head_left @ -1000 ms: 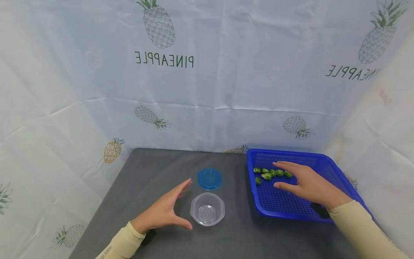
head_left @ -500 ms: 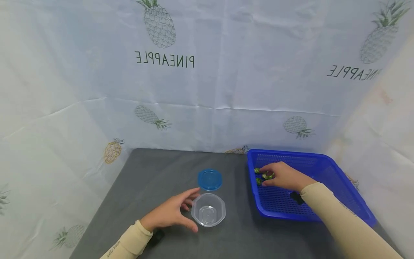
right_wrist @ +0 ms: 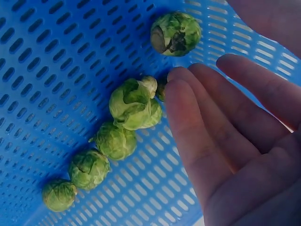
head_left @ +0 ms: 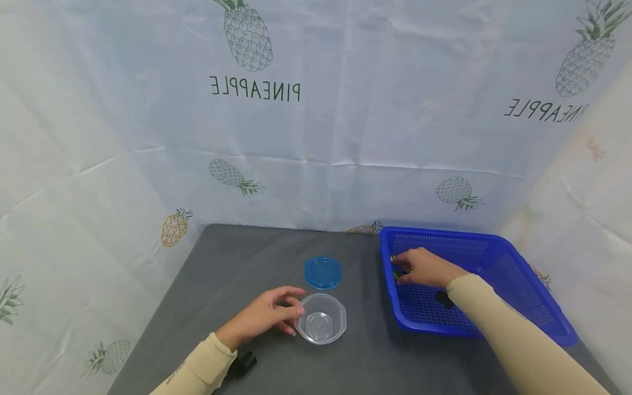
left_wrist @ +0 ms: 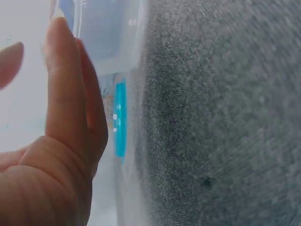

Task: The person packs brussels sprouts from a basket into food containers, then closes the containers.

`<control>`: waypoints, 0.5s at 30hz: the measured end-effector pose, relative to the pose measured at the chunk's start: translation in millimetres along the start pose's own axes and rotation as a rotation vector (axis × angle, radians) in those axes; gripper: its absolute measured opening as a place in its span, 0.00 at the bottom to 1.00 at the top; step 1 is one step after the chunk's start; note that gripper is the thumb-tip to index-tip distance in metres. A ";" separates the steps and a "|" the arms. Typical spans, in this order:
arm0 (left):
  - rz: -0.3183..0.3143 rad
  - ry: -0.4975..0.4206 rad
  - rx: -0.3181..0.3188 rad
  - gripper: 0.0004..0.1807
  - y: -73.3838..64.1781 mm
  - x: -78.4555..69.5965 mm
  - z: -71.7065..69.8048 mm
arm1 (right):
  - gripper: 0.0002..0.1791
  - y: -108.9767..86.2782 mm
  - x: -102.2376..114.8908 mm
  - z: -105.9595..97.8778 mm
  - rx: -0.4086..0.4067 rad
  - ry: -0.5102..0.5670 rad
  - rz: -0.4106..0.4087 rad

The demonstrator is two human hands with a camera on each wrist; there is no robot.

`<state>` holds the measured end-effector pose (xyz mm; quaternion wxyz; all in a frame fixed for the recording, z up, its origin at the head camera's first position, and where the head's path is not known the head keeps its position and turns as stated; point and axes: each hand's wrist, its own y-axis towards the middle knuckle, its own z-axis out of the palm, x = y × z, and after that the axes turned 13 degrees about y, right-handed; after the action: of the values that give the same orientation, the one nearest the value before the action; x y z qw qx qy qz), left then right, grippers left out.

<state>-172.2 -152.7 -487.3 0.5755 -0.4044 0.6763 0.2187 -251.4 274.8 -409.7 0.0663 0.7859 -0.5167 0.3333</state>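
My right hand point(head_left: 425, 267) is inside the blue plastic basket point(head_left: 469, 329), over its left part. In the right wrist view, several Brussels sprouts lie in a row, among them a large leafy sprout point(right_wrist: 130, 104) beside my fingertips. Another Brussels sprout point(right_wrist: 176, 34) sits apart, near my thumb. Nothing shows between that thumb and the fingers. My left hand point(head_left: 269, 314) is at the left rim of a clear plastic container point(head_left: 337, 325). Its fingertips meet or nearly meet the container wall point(left_wrist: 110, 44), with the thumb apart from the fingers.
A blue round lid point(head_left: 322, 272) lies flat on the grey tabletop point(head_left: 242, 258), just behind the container. The basket stands at the table's right side. A white pineapple-print curtain point(head_left: 316, 126) closes off the back and sides.
My right hand has come down leftward into the basket, covering most of the sprouts in the head view. My left hand has moved right to the container's rim, thumb and fingers drawing closer together.
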 end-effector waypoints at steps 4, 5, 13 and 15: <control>-0.015 -0.053 0.006 0.36 -0.2 0.2 -4.3 | 0.30 7.3 -1.0 1.5 0.006 -0.011 -0.003; -0.018 -0.063 0.010 0.36 -0.2 0.3 -4.9 | 0.30 9.0 -1.6 2.0 0.007 -0.011 0.000; -0.032 -0.096 0.018 0.34 1.0 2.1 -5.1 | 0.21 17.1 -7.3 5.5 0.012 -0.018 0.013; -0.035 -0.103 0.016 0.33 0.6 2.5 -5.2 | 0.18 18.2 -8.3 6.6 0.012 -0.016 0.004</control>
<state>-175.8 -157.1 -488.6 0.6166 -0.3997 0.6404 0.2234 -266.0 269.9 -424.0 0.0568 0.7879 -0.5168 0.3301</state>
